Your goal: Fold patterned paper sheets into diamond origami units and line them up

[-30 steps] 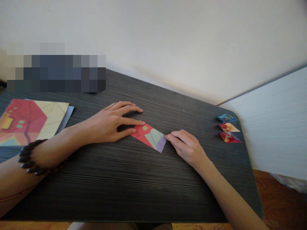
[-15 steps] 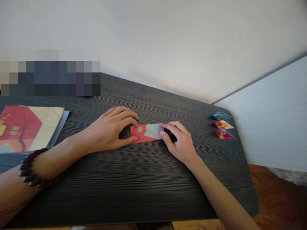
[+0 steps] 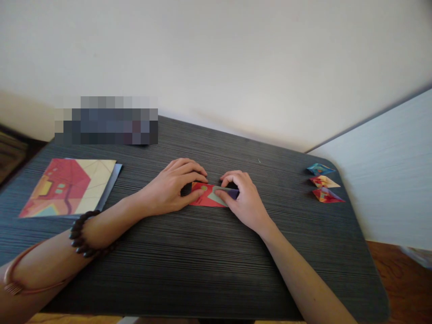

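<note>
A small strip of folded paper (image 3: 208, 201), red with a grey-green and a purple part, lies flat on the dark table between my hands. My left hand (image 3: 170, 189) has its thumb on the strip's left end, fingers curled round to the far edge. Over the right end curls my right hand (image 3: 248, 198), its thumb pressing on the grey-green part and its fingertips at the far edge. Part of that end is hidden under the hand.
Printed paper sheets (image 3: 76, 184) lie stacked on the left. Three folded paper pieces, one blue (image 3: 320, 169) and two reddish (image 3: 326, 195), stand in a row near the table's right edge. A blurred-out object (image 3: 111, 123) sits by the wall (image 3: 216, 58).
My right hand has shifted left along the strip, its thumb now further in on the paper and closer to my left hand. The whole view has swung slightly left.
</note>
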{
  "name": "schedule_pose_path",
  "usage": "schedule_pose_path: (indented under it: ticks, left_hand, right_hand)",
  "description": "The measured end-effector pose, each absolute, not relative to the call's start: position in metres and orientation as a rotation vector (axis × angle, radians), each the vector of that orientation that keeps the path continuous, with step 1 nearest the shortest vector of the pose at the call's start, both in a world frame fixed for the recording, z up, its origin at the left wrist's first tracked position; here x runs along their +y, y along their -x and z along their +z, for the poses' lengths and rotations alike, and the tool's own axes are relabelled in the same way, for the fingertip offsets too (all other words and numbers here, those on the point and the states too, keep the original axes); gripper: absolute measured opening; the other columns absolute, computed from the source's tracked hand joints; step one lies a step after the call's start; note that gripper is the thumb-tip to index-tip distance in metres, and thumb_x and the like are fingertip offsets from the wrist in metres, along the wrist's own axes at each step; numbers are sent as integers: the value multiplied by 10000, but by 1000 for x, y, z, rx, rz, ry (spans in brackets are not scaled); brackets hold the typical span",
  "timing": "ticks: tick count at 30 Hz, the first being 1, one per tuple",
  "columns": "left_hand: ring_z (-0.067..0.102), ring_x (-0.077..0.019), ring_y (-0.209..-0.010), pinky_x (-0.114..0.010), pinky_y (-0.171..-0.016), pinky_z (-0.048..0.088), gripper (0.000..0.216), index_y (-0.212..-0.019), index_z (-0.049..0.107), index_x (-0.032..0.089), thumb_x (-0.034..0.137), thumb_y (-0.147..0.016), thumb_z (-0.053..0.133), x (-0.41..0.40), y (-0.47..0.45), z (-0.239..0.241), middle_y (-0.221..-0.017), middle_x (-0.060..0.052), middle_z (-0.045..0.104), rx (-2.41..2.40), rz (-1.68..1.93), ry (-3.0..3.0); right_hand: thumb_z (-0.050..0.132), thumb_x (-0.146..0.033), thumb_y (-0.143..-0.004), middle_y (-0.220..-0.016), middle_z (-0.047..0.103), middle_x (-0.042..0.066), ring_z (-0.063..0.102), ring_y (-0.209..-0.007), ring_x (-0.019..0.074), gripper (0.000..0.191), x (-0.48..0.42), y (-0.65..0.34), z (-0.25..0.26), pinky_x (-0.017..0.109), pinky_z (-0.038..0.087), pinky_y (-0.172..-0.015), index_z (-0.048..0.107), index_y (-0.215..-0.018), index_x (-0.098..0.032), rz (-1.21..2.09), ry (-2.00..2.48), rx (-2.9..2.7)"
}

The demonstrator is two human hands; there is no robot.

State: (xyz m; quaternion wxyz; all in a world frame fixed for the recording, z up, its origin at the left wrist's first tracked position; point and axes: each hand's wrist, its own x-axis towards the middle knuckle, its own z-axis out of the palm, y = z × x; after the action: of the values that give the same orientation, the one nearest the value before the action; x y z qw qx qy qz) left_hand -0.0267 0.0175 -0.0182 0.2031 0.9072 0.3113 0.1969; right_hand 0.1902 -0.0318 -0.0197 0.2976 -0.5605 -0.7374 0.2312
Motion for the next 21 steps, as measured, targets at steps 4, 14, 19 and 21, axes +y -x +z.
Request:
schedule_pose_path:
  ticks: [4,14,19,21]
  left_hand:
    - [537,-216,-1066,-420,-965,435,156,-862,688,218,244,-844,535,13,21,-19,-954,-23,694,931,669,-2410]
    - [560,-209,-1005,-358,-873,499,138,-685,693,185,174,-752,572,11,22,-19,-930,-9,721,1087,782,-2396]
    - [570,-199,-982,-336,-862,501,124,-669,678,169,141,-729,573,9,22,-19,-952,-20,716,1078,805,-2438]
    - [568,-199,-984,-338,-865,500,125,-671,676,169,136,-726,568,9,21,-19,-960,-20,713,1070,798,-2453]
  right_hand:
    - [626,-239,-813,-783,634,1,555,-762,156,51,-36,-186,-21,316,418,-742,590,-796,-207,643,1473,-1920]
    - [671,-244,-787,-757,663,-8,577,-698,127,46,-34,-196,-20,264,438,-677,663,-766,-204,786,1444,-1807]
    - [689,-246,-772,-746,671,-9,591,-675,117,49,-35,-198,-20,255,451,-661,676,-755,-202,805,1414,-1768]
    - [692,-256,-769,-746,675,-8,599,-673,118,57,-35,-198,-20,257,457,-662,680,-753,-203,822,1407,-1753]
